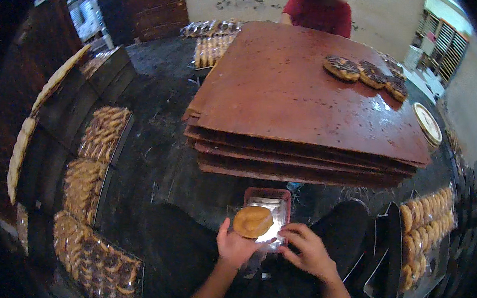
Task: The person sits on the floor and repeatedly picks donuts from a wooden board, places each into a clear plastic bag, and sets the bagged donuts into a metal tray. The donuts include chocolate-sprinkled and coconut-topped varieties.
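A round golden-brown bun (253,222), like a doughnut, rests on the fingers of my left hand (236,246), with the thumb up at its left side. Under it, in my lap area, sits a red plastic basket (268,190) holding shiny clear plastic bags (277,217). My right hand (307,249) is at the right rim of that basket, its fingers bent and a little apart beside the plastic. Whether those fingertips pinch a bag is too blurred to tell.
Ahead is a stack of brown boards (298,111) with several chocolate-topped doughnuts (366,75) on top. Trays of wrapped pastries (84,188) stand at left. A rack at right holds a tray of buns (418,229). A person in red (320,12) is beyond the boards.
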Available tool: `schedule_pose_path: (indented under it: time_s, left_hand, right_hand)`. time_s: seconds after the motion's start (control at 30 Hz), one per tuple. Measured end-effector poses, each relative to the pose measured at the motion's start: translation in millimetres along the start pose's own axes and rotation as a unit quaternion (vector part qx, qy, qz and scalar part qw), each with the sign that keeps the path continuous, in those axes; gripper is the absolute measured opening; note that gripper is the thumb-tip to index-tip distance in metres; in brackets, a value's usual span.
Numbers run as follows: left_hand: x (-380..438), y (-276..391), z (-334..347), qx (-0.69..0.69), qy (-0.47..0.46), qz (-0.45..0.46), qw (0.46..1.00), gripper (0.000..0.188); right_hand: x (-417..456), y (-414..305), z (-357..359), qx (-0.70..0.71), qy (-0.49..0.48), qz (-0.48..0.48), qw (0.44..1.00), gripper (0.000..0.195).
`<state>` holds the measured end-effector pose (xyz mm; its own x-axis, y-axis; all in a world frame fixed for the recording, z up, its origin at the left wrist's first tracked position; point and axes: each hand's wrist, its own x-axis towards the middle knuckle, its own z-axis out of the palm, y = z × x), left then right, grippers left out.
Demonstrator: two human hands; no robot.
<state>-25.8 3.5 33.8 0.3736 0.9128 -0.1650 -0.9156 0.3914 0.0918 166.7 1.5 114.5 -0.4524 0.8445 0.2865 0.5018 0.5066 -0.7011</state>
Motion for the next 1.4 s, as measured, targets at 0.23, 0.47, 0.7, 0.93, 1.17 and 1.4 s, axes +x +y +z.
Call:
schedule_pose_path:
  time_s: [0.23, 0.47, 0.7, 0.93, 1.17, 1.4]
  left_hand:
    - [-3, -19, 19, 0.014, 0.036, -0.050, 0.998, 0.071]
    - [-5, -27, 17, -0.066, -0.048, -0.177, 0.981, 0.072]
    - [1, -29, 26, -0.003, 0.008, -0.108, 0.994, 0.070]
    - [-15, -35, 55, 0.006, -0.026, -0.155, 0.988, 0.071]
    - [-27, -41, 34, 0.409, 0.068, 0.073, 0.907, 0.039]
    - [-30, -40, 43, 0.604, -0.043, 0.118, 0.787, 0.010]
  right_hand:
    - [-3, -5, 3, 0.000, 0.076, -0.129, 0.989, 0.020]
    - [-14, -13, -18, 0.086, 0.095, -0.073, 0.989, 0.023]
    - [-30, -16, -7, -0.048, 0.006, -0.082, 0.995, 0.036]
    - [-30, -14, -13, 0.001, 0.115, -0.145, 0.983, 0.020]
    - [-25, -33, -31, 0.232, 0.194, 0.029, 0.953, 0.005]
    - [-56, -12, -15, 0.347, 0.174, 0.194, 0.901, 0.006]
